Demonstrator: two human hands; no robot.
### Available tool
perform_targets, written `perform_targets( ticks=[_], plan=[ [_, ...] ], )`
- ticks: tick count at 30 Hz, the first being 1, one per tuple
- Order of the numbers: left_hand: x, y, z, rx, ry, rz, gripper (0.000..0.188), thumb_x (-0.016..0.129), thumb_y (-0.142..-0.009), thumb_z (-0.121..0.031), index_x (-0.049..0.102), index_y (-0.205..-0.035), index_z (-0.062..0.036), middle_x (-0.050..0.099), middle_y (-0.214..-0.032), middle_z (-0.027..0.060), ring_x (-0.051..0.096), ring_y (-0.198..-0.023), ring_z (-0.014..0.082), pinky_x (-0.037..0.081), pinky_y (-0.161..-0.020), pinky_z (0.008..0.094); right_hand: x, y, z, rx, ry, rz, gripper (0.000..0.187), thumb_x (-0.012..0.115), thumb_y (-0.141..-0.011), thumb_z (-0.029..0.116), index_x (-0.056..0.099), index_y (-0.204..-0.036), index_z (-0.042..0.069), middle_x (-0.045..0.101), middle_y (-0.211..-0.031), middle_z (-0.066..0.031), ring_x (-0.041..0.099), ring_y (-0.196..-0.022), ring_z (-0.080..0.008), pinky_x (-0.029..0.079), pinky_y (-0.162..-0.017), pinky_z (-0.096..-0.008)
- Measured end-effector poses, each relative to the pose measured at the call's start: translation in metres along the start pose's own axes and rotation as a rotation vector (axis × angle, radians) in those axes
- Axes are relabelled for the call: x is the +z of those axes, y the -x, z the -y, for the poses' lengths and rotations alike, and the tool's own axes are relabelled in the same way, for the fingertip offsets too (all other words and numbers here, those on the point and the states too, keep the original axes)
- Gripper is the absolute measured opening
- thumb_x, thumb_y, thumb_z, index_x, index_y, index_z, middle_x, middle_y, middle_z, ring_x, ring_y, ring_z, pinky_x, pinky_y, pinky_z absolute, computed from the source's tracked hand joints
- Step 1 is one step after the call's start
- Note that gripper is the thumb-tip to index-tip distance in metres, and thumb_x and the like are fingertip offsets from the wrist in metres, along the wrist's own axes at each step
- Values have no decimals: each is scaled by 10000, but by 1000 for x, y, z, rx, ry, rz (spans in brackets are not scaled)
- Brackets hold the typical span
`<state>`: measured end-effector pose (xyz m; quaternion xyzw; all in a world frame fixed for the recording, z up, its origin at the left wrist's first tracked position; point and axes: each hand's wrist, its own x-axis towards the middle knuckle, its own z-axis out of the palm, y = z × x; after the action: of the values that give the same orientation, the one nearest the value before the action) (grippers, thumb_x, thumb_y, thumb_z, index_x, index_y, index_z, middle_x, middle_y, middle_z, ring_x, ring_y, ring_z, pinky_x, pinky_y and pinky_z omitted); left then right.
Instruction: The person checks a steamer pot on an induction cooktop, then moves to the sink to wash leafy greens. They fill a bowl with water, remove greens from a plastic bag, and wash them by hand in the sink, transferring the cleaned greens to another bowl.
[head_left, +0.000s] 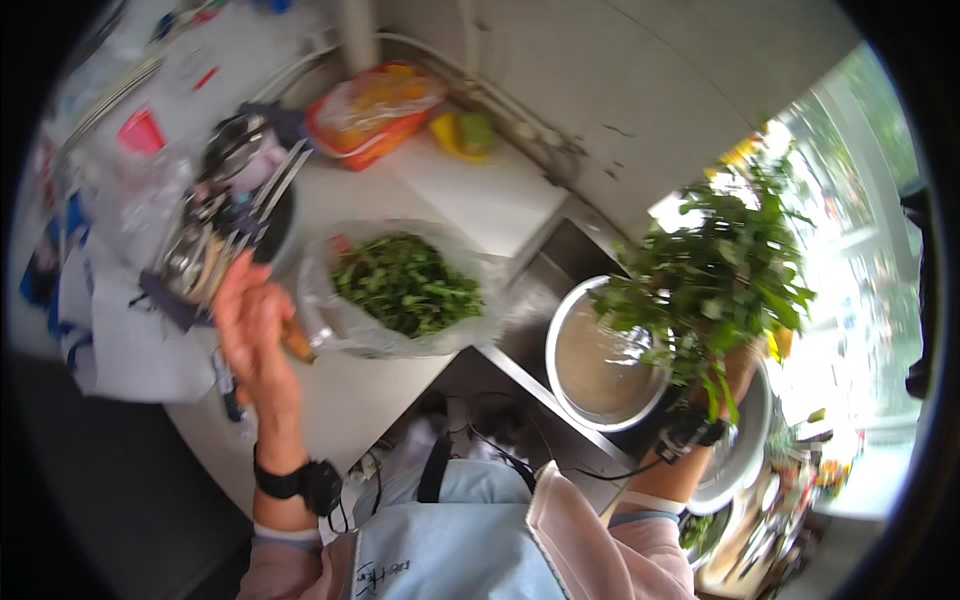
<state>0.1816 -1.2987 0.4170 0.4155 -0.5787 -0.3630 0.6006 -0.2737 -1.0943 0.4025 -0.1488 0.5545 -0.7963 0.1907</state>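
The right hand point(738, 372) is clenched round the stems of a leafy green bunch of herbs point(715, 270), lifted above the round steel basin of cloudy water point(600, 362) so drips fall in, while the left hand point(250, 320), fingers spread loosely, reaches among upright metal utensils point(225, 215) beside a clear bag of greens point(405, 285).

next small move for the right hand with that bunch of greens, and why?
Probably lower the bunch of greens into the metal bowl: the right hand holds it just above the bowl, which seems to hold cloudy water, in the sink.
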Motion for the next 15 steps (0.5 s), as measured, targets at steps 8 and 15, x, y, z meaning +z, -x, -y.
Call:
perform_targets(
  ticks=[8,15],
  plan=[
    [103,67,-9,-269,351,668,238,523,-907,-22,556,-1140,14,581,-946,62,506,-645,60,441,-590,198,-32,4,-66,339,-194,-15,329,593,-915,275,601,-1146,40,654,-1063,-75,637,-895,-212,542,-761,-353],
    [196,113,1,-594,267,994,193,559,-938,-72,631,-1109,-19,618,-852,-1,472,-619,15,393,-547,164,-76,18,-102,382,-348,-91,376,644,-884,192,542,-1220,57,630,-1089,-66,638,-926,-214,566,-762,-376]
  ],
)
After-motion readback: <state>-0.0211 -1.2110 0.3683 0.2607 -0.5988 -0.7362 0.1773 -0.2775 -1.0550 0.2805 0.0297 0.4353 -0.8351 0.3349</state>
